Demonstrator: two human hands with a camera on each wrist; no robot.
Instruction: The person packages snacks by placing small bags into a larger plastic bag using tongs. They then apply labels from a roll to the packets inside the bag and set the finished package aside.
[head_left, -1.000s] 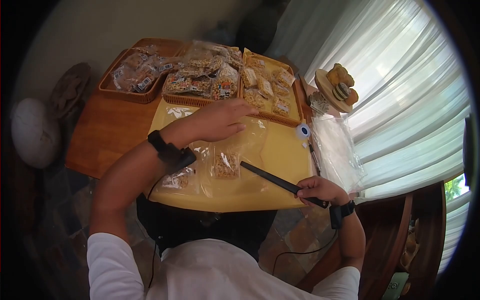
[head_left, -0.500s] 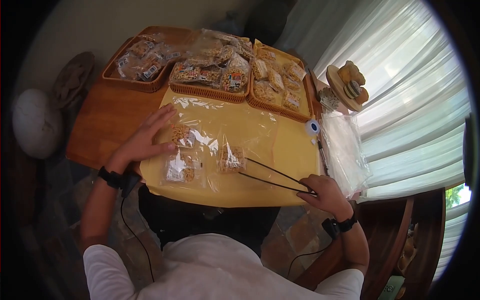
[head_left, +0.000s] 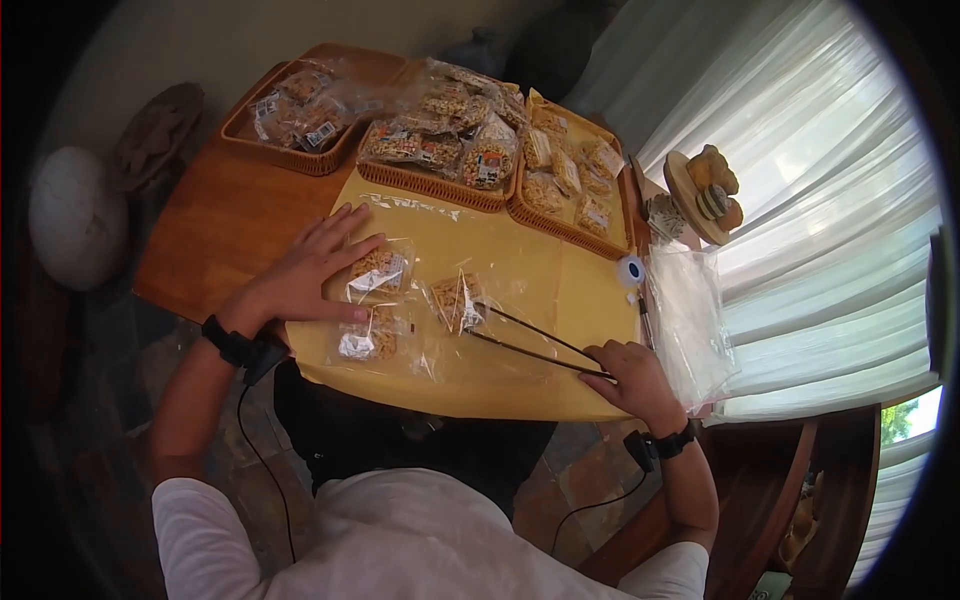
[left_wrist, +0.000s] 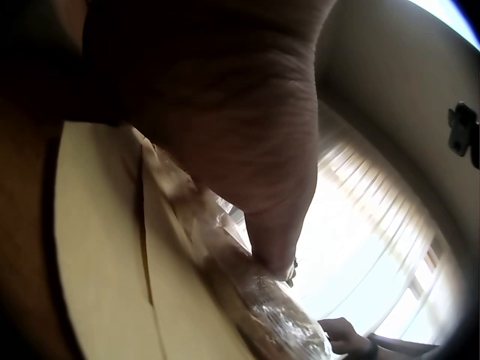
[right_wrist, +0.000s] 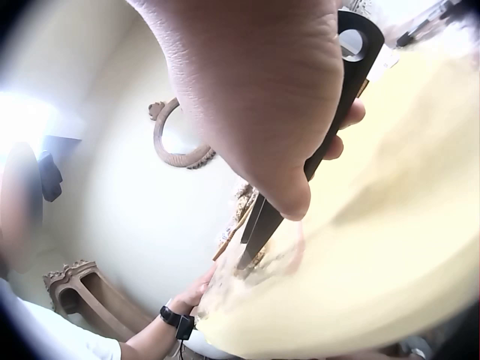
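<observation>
My right hand [head_left: 640, 380] grips black tongs [head_left: 540, 354], which show in the right wrist view as a dark bar with a holed end [right_wrist: 367, 56]. Their two arms stand spread, tips at the near right side of a nut-coloured snack block [head_left: 455, 298] in a clear plastic bag. My left hand [head_left: 300, 280] lies with spread fingers at the left edge of two wrapped snack packs, a far one [head_left: 382, 270] and a near one [head_left: 372, 338]. Its thumb rests at the near pack. The left wrist view shows the hand's underside over shiny wrapping [left_wrist: 281, 311].
Wicker trays line the back: one of labelled packs [head_left: 300, 158], a heaped one [head_left: 435, 187] and one of snack packs [head_left: 575, 235]. To the right are a tape roll [head_left: 630, 270], a pen [head_left: 645, 325] and clear bags [head_left: 690, 310]. Yellow paper [head_left: 500, 395] covers the near table.
My left hand has come from over the middle to the packs at left. The tongs went from an edge-on bar to two spread arms, and the block in its bag is now tilted.
</observation>
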